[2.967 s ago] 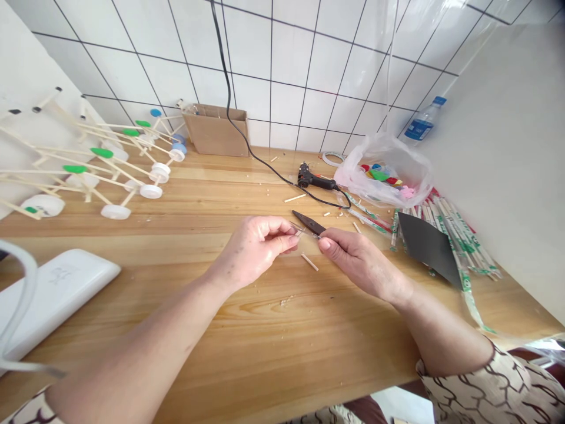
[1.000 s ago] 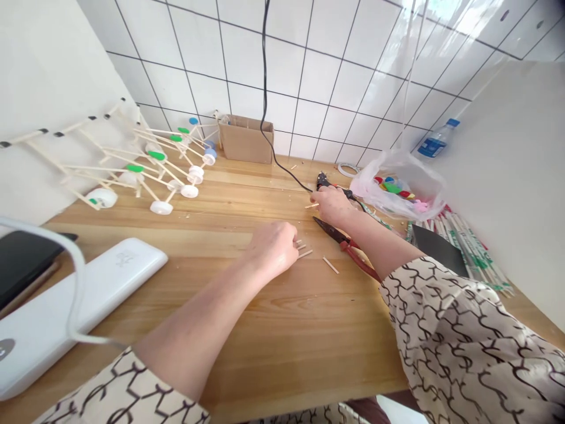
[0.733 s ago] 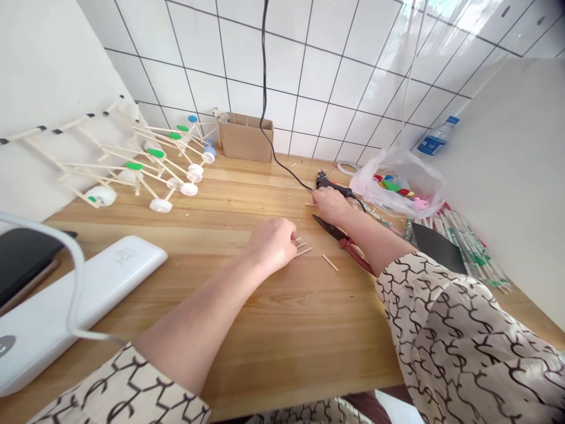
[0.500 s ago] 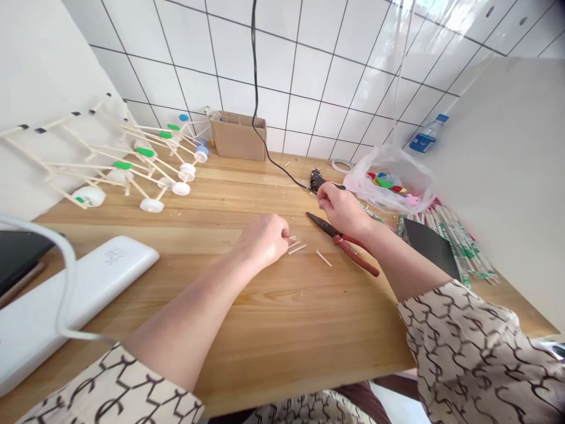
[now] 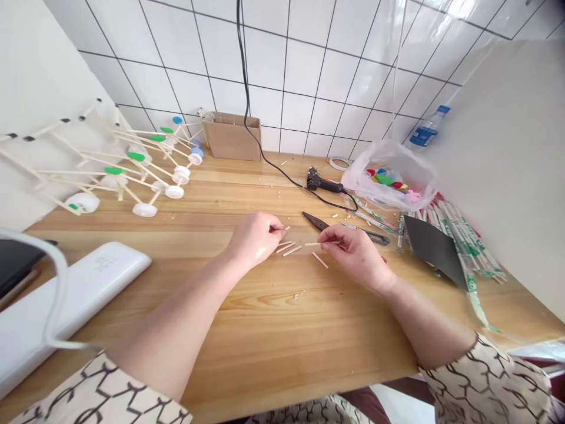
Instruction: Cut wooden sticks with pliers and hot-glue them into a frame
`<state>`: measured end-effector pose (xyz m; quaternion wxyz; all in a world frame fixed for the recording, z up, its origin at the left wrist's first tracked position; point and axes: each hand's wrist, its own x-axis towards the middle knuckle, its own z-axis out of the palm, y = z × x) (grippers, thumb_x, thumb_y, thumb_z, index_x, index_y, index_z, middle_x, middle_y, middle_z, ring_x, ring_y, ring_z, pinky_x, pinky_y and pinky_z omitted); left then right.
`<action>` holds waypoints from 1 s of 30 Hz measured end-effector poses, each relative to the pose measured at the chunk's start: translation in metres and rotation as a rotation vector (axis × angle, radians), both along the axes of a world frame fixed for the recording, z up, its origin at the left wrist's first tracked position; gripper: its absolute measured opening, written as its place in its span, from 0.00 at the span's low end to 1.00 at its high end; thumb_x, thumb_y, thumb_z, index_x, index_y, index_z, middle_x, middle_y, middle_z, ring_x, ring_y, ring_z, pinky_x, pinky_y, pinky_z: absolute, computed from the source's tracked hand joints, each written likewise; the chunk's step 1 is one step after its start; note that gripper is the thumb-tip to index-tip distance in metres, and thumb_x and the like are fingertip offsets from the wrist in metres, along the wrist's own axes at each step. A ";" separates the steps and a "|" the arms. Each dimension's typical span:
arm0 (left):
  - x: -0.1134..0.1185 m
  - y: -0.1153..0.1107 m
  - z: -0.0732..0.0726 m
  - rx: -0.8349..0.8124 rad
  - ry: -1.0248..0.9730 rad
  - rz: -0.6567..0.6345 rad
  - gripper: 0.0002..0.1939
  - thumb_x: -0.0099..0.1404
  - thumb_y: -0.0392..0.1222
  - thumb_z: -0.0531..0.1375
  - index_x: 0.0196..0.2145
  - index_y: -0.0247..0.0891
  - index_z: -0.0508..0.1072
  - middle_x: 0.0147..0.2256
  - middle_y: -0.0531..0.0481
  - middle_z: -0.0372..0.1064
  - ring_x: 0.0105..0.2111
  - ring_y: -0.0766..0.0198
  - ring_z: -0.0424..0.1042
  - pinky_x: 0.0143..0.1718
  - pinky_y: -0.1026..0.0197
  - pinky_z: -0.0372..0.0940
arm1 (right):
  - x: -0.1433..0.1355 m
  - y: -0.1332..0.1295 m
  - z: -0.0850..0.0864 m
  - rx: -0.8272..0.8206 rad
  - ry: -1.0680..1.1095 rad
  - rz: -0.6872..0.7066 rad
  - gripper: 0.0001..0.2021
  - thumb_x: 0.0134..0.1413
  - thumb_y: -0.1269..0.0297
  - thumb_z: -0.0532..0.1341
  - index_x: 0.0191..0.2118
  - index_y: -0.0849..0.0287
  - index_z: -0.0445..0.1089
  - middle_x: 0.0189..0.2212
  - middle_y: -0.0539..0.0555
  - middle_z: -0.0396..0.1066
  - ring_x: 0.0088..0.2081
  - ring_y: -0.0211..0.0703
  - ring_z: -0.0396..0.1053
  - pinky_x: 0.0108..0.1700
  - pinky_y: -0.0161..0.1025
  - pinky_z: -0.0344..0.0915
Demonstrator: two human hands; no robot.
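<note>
My left hand (image 5: 256, 238) is at the middle of the table, its fingers pinched on a short wooden stick (image 5: 287, 228) whose tip pokes out. My right hand (image 5: 355, 253) is closed on another short stick (image 5: 312, 244) that points left. Between the hands several short stick pieces lie on the wood, among them a slanted one (image 5: 320, 259). Pliers (image 5: 314, 221) lie just behind and partly under my right hand, their handles mostly hidden. A black glue gun (image 5: 326, 184) with a cable rests further back.
Stick frames with white wheels (image 5: 145, 209) stand at the left, near a white power bank (image 5: 106, 265). At the back are a cardboard box (image 5: 233, 138) and a plastic bag (image 5: 357, 176). Wrapped sticks (image 5: 477, 247), black sheet (image 5: 435, 247) and bottle (image 5: 430, 129) are at the right.
My right hand has come down and toward me from beside the glue gun, now with a stick showing in its fingers. My left hand has shifted slightly left in the view.
</note>
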<state>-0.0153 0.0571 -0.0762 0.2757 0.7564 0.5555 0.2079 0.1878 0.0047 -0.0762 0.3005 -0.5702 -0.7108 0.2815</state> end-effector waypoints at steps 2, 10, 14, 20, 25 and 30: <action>0.001 -0.001 0.002 0.019 -0.086 0.010 0.13 0.55 0.46 0.56 0.21 0.37 0.74 0.18 0.52 0.67 0.21 0.65 0.62 0.24 0.63 0.53 | 0.000 -0.003 0.000 -0.010 0.013 -0.002 0.05 0.52 0.67 0.57 0.33 0.58 0.69 0.29 0.51 0.73 0.31 0.40 0.70 0.34 0.36 0.65; 0.008 -0.009 0.003 -0.129 -0.318 -0.043 0.12 0.56 0.48 0.58 0.22 0.37 0.73 0.20 0.55 0.66 0.23 0.67 0.62 0.25 0.65 0.54 | -0.001 -0.009 -0.001 0.002 -0.035 0.033 0.05 0.51 0.71 0.58 0.32 0.60 0.71 0.27 0.51 0.73 0.29 0.38 0.70 0.31 0.33 0.64; 0.011 -0.012 -0.003 -0.267 -0.386 -0.104 0.11 0.55 0.49 0.60 0.25 0.38 0.73 0.21 0.56 0.66 0.23 0.68 0.61 0.25 0.65 0.54 | -0.006 -0.010 0.002 0.065 -0.025 0.083 0.06 0.49 0.75 0.58 0.30 0.60 0.71 0.27 0.50 0.73 0.30 0.37 0.68 0.33 0.33 0.64; 0.016 -0.018 0.002 -0.331 -0.319 -0.141 0.12 0.56 0.50 0.59 0.26 0.39 0.74 0.22 0.56 0.65 0.24 0.67 0.61 0.25 0.64 0.53 | -0.008 -0.012 0.007 0.066 0.061 0.061 0.05 0.49 0.74 0.58 0.30 0.60 0.70 0.26 0.50 0.73 0.29 0.37 0.69 0.32 0.33 0.64; 0.020 -0.024 0.005 -0.405 -0.369 -0.174 0.11 0.56 0.48 0.59 0.24 0.37 0.73 0.21 0.54 0.67 0.24 0.67 0.64 0.24 0.64 0.55 | -0.007 -0.013 0.007 0.025 0.171 0.055 0.04 0.48 0.74 0.59 0.32 0.61 0.69 0.28 0.51 0.73 0.30 0.37 0.70 0.34 0.34 0.66; 0.021 -0.024 0.002 -0.476 -0.440 -0.207 0.12 0.56 0.47 0.59 0.24 0.36 0.72 0.23 0.51 0.69 0.25 0.66 0.66 0.28 0.62 0.60 | -0.006 -0.013 0.004 -0.007 0.178 0.040 0.04 0.48 0.74 0.59 0.33 0.61 0.67 0.28 0.52 0.72 0.31 0.38 0.70 0.33 0.34 0.66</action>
